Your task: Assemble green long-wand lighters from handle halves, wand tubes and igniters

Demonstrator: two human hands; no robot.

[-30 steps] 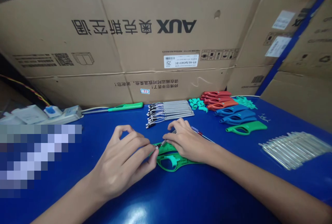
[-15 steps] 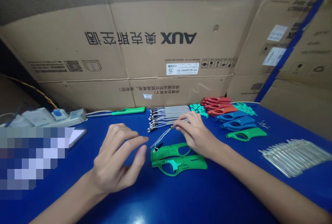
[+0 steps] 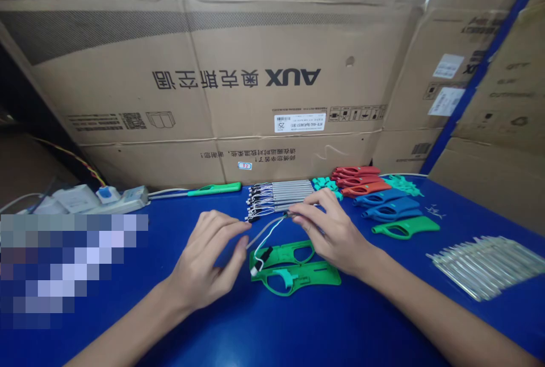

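My right hand (image 3: pixel 330 231) pinches a slim grey rod, mostly hidden by the fingers. From it hang a thin grey tube (image 3: pixel 264 232) and white wires (image 3: pixel 269 235), which end in a black and white connector piece (image 3: pixel 260 262). My left hand (image 3: pixel 213 259) is beside the tube's free end, thumb and index finger slightly apart. Below the wires lie two green lighter shell halves (image 3: pixel 315 277), inner sides up. A turquoise trigger (image 3: pixel 284 278) sits in the nearer half.
Several grey wired rods (image 3: pixel 292 188) lie in a row behind my hands. Turquoise triggers (image 3: pixel 323 184), red shells (image 3: pixel 355 173), blue shells (image 3: pixel 389 206) and a green shell (image 3: pixel 406 227) lie to the right. Clear tubes (image 3: pixel 485 268) lie far right; a power strip (image 3: pixel 128 199) is left.
My left hand has moved right, closer to the tube's end. The wires and connector now hang lower, over the green shell halves. My right hand still pinches the rod.
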